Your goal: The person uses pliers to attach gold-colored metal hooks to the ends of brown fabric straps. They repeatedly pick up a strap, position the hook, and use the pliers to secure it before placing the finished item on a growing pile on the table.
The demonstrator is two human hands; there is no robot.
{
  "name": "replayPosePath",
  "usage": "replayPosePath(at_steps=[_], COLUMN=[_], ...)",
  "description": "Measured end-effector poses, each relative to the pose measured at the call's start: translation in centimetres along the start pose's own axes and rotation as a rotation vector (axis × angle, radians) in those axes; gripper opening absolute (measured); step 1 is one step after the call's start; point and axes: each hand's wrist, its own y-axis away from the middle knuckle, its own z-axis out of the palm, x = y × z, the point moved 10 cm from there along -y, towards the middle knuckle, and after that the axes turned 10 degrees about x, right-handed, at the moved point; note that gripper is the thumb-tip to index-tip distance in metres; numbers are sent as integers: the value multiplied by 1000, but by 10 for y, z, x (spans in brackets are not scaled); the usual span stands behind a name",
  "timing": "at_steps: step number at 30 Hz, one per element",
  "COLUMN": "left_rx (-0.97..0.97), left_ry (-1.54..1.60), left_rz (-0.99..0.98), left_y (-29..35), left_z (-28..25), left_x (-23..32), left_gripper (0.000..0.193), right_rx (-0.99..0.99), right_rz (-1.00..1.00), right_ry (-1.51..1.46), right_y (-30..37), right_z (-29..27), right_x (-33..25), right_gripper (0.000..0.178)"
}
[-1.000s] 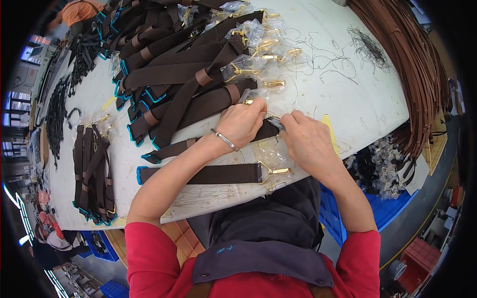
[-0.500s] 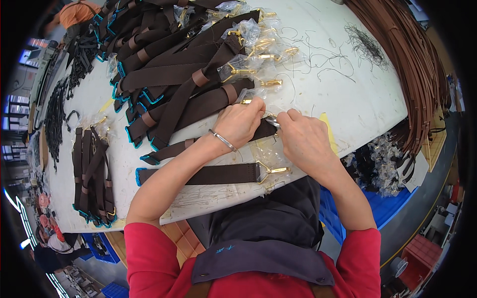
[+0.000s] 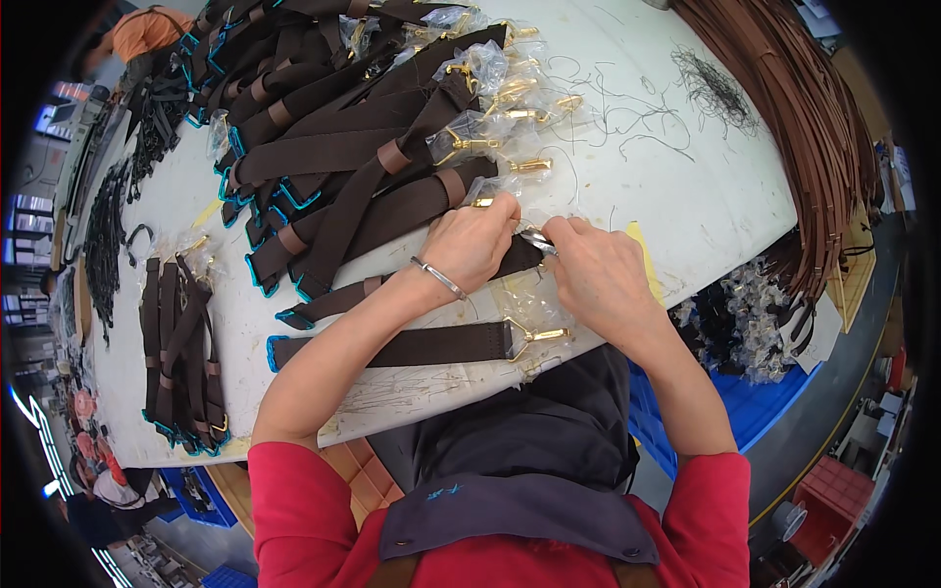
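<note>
My left hand (image 3: 470, 243), with a metal bangle at its wrist, is closed in a pinch over the end of a dark brown webbing strap (image 3: 338, 299). What its fingertips hold is hidden. Just to the right, my right hand (image 3: 598, 269) is closed around small silver thread snips (image 3: 536, 240), whose metal end points at the left fingertips. The strap runs beneath my left wrist to a blue-wrapped buckle at its left end. Nearer me lies a second strap (image 3: 431, 346), with a gold clasp (image 3: 537, 336) in clear plastic and another blue-wrapped buckle.
A heap of similar straps (image 3: 343, 132) covers the far left of the white table (image 3: 627, 176). A small bundle of straps (image 3: 181, 353) lies at the left. Loose threads (image 3: 720, 93) and long brown strips (image 3: 784, 118) are at the right. A blue crate (image 3: 755, 407) stands beside the table.
The snips have tilted slightly and show more of their metal between the hands. My right hand has shifted a little; the left keeps its pinch.
</note>
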Motion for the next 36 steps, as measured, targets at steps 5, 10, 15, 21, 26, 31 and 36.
replayPosePath(at_steps=[5,10,15,21,26,31,36], left_rx=[10,7,2,11,19,15,6], left_ry=[20,-18,-55,-84,-77,-74,-41], left_rz=[11,10,12,32,50,42,34], left_y=[1,0,0,3,2,1,-1], left_z=[0,0,2,3,2,1,0], left_x=[-1,-1,0,-2,2,3,2], left_gripper=[8,8,10,11,10,11,11], right_rx=[-34,-65,-100,-109,-110,-108,-83], right_rz=[1,-19,14,29,30,36,47], right_ry=[1,8,29,88,111,94,18], right_y=[1,0,0,1,0,2,3], right_z=[2,5,8,13,13,16,11], right_x=[-2,-7,-8,-14,-14,-12,-9], right_gripper=[15,17,18,18,15,15,15])
